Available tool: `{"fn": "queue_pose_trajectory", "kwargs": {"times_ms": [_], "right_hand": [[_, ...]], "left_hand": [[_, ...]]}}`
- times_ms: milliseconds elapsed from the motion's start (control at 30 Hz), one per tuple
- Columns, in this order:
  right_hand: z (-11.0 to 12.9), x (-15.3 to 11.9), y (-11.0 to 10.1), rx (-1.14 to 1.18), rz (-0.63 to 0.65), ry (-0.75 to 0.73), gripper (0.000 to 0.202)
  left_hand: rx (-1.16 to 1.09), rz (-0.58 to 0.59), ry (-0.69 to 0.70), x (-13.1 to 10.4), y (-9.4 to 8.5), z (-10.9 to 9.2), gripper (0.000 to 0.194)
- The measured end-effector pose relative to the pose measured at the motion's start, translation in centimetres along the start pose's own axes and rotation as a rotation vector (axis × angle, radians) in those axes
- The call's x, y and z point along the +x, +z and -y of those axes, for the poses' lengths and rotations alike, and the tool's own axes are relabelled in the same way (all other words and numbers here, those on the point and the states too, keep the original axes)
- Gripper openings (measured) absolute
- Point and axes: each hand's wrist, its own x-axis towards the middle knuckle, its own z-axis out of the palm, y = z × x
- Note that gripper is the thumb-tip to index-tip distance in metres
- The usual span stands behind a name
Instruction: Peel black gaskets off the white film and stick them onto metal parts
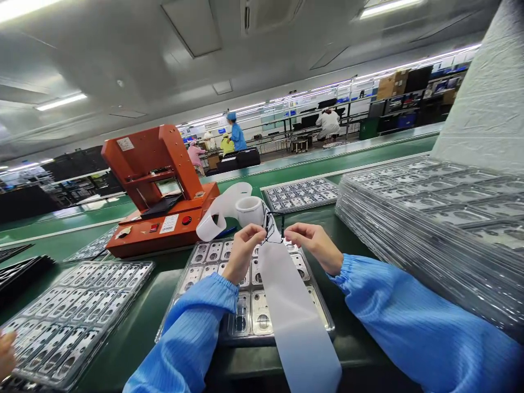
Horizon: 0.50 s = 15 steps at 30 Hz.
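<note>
Pinched in the fingertips of my left hand point(244, 248) is a thin black frame-shaped piece point(273, 240), open in the middle. My right hand point(315, 243) has its thumb and forefinger closed at the piece's right edge. Just under the piece runs a long white paper strip point(289, 305), which hangs over the table's front edge. Beneath the strip lies a clear plastic tray point(164, 322) with rows of silver metal plates point(262, 314), partly covered by my hands and sleeves. A white roll point(249, 212) stands behind my hands, with a loose curl of white strip point(210, 224) to its left.
An orange press machine point(164, 218) stands at left behind the tray. Another filled tray point(77, 316) lies at left, with another person's hand point(6, 352) at its edge. A tall stack of clear trays point(409, 240) rises at right. One more filled tray point(301, 195) lies behind.
</note>
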Motion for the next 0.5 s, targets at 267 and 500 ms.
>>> {"fn": "queue_pose_trajectory", "kwargs": {"times_ms": [267, 500], "right_hand": [[-0.13, 0.08, -0.17, 0.040, 0.014, 0.013, 0.030], [-0.43, 0.15, -0.25, 0.054, 0.015, 0.028, 0.031]], "left_hand": [[0.000, 0.017, -0.004, -0.07, 0.01, 0.01, 0.019], [0.004, 0.021, -0.020, -0.09, 0.02, 0.17, 0.018]]}}
